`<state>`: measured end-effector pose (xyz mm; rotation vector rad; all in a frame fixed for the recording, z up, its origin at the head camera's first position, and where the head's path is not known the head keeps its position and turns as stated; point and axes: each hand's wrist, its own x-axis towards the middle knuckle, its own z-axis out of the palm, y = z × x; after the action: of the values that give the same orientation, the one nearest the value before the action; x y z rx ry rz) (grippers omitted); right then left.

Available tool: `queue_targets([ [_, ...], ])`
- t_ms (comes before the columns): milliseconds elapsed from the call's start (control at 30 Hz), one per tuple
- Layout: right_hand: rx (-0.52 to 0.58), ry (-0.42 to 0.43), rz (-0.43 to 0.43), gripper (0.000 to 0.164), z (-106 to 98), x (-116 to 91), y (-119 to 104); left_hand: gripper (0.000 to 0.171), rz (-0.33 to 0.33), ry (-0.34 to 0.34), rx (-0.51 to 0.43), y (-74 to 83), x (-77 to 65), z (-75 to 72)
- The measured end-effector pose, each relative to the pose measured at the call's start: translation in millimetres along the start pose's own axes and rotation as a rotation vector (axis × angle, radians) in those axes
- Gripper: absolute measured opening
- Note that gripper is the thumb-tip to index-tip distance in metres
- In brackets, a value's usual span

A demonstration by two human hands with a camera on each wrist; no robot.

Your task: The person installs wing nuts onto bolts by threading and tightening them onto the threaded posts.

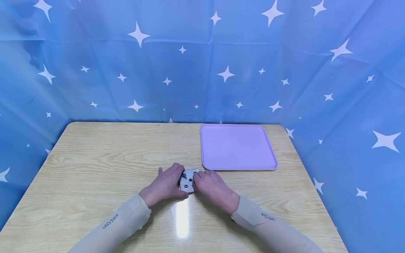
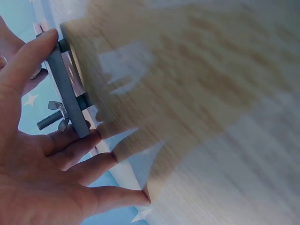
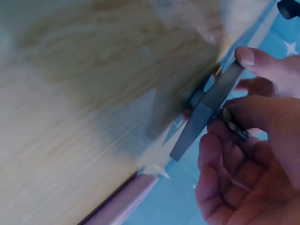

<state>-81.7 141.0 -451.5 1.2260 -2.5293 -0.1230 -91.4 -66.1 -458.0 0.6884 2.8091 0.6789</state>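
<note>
A grey metal plate (image 1: 186,180) with several holes stands low over the table on short dark feet. My left hand (image 1: 167,183) grips it by opposite edges, the thumb at the near end and fingers at the far end. Close to those fingers, a wing nut (image 2: 61,115) sits on a threaded bolt (image 2: 49,120) that sticks up from the plate. On the plate's right side my right hand (image 1: 214,188) pinches a second small metal piece (image 3: 229,117), apparently a wing nut on a bolt (image 3: 242,134), between thumb and forefinger. Fingertips partly cover it.
A shallow purple tray (image 1: 238,147) lies behind and to the right of the plate, close to my right hand. The wooden table (image 1: 104,158) ends at a blue star-patterned curtain (image 1: 177,63) at the back and sides.
</note>
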Motion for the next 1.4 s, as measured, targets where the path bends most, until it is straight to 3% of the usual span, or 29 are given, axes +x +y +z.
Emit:
queue_targets([
  [100, 0.049, -0.009, 0.032, 0.019, -5, -1, 3, 0.072, 0.006, 0.000, 0.004, 0.2, -0.2, -0.3],
  [167, 0.080, -0.023, 0.009, 0.020, -11, -2, 8, 0.072, 0.005, -0.004, 0.003, 0.2, -0.4, -0.9],
  [400, 0.056, -0.136, -0.257, 0.027, -29, -6, 26, 0.072, -0.007, -0.020, 0.001, -0.7, 0.7, -2.1],
  [533, 0.039, -0.155, -0.297, 0.022, -29, -7, 27, 0.070, -0.010, -0.021, -0.001, -0.6, 1.0, -2.3],
  [767, 0.018, -0.154, -0.286, 0.018, -26, -6, 27, 0.070, -0.019, -0.027, -0.013, 0.2, 0.8, -3.0],
  [1067, -0.032, 0.008, -0.238, 0.009, -12, -7, 22, 0.072, -0.022, -0.030, -0.012, 0.6, 1.0, -2.9],
  [1267, -0.015, -0.044, -0.161, 0.007, -6, -6, 16, 0.073, -0.022, -0.035, -0.001, 0.7, 2.0, -2.2],
  [1400, 0.009, -0.030, -0.131, 0.010, -3, -5, 12, 0.073, -0.024, -0.042, -0.003, 1.6, 1.6, -3.0],
])
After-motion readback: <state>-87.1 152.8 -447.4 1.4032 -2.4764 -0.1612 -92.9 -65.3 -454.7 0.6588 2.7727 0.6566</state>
